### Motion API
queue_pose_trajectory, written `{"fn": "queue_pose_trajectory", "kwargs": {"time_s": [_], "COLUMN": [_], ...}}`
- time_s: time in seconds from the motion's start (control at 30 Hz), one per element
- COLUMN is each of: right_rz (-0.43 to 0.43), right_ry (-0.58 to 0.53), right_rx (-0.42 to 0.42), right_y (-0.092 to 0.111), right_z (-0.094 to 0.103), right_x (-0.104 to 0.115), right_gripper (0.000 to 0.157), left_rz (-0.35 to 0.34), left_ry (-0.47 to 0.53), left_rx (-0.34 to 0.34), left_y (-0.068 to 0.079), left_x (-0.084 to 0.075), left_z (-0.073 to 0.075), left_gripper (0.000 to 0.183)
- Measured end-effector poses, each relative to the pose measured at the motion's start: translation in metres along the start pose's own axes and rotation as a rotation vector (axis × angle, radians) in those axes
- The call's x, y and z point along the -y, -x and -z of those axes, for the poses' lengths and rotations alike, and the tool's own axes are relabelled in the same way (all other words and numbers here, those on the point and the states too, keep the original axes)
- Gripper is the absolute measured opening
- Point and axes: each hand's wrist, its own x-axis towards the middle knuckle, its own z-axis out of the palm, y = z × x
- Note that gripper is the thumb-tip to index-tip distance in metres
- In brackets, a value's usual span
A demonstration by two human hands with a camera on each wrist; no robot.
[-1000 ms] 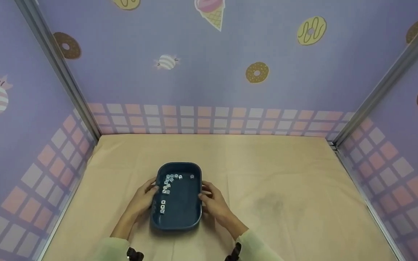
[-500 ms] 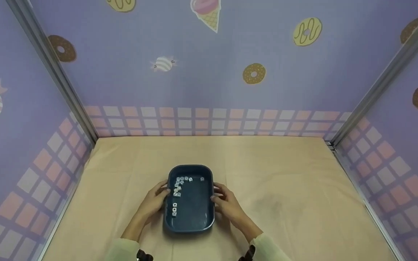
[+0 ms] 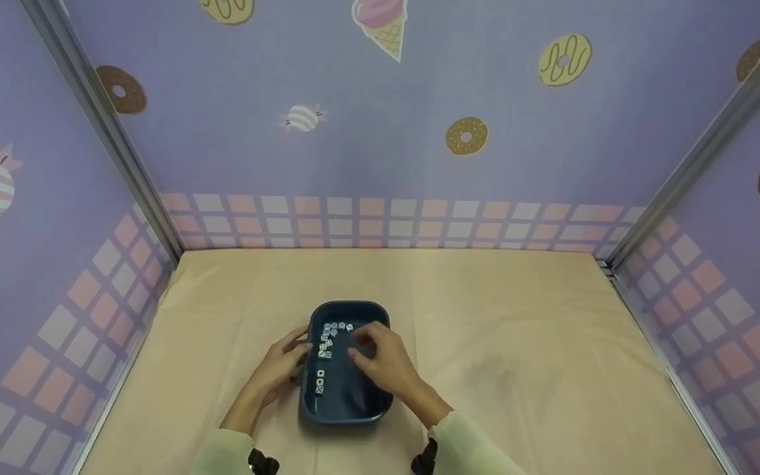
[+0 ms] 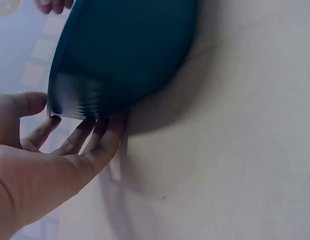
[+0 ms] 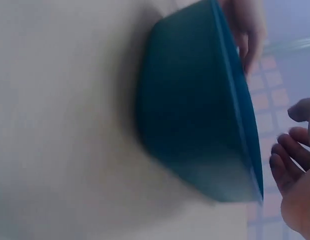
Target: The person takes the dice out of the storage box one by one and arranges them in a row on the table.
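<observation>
A deep blue tray [image 3: 346, 409] with rounded corners rests on the cloth and holds several small white cubes with dark marks. Most of the cubes [image 3: 327, 340] lie along its left and far inner sides, with a short row [image 3: 320, 382] nearer the front. My left hand [image 3: 276, 368] grips the left wall; in the left wrist view its thumb is at the rim and its fingertips touch the outer side. Over the right half of the tray hovers my right hand [image 3: 383, 363], thumb apart from the loosely bent fingers [image 5: 290, 155], with nothing visible between them. It covers part of the tray's right side.
A beige cloth [image 3: 518, 330] covers the table. Purple walls with printed sweets [image 3: 380, 152] enclose it at the back and both sides, with metal posts [image 3: 113, 138] at the corners.
My right hand has let go of the tray's right wall and moved in over the tray. The tray shifted right earlier, between the first two frames. My left hand keeps its hold.
</observation>
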Motion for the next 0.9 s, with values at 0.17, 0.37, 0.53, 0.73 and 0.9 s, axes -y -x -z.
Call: {"fn": "queue_pose_trajectory", "kwargs": {"time_s": [0.17,0.37,0.53,0.73,0.9], "right_rz": [-0.043,-0.05,-0.049,-0.033,-0.005], "right_ry": [-0.038,-0.004,0.031,0.132,0.178], "right_rx": [0.16,0.296,0.379,0.426,0.44], "right_y": [-0.008,-0.007,-0.006,-0.006,-0.006], "right_z": [-0.025,-0.044,-0.052,-0.059,-0.062], "right_x": [0.007,0.003,0.0,-0.002,-0.003], "right_gripper": [0.021,0.013,0.01,0.008,0.008], "left_rz": [0.005,0.021,0.017,0.019,0.009], "left_ry": [0.047,0.103,0.112,0.125,0.096], "left_rx": [0.052,0.154,0.169,0.152,0.121], "left_y": [-0.003,-0.004,-0.005,-0.006,-0.008], "left_x": [0.001,0.005,0.008,0.01,0.011], "left_z": [0.007,0.013,0.015,0.014,0.014], "left_gripper": [0.055,0.059,0.061,0.061,0.059]}}
